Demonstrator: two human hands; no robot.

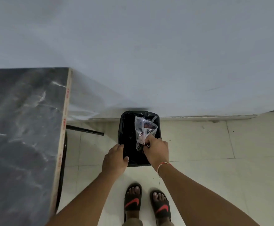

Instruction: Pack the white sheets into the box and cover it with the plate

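Now right grip (155,150) pinching bag (145,128), over bin (125,128)

Light: dim, even, cool | Shadows: soft, cast on the wall (100,98) toward 3 o'clock of the table (22,128) | Glare: faint sheen seen on tabletop | Blur: overall softness noted | Distortion: wide-angle bending at edges

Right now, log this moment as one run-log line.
left hand: grips bin rim | right hand: pinches clear plastic bag over bin | white sheets, box, plate: not in view
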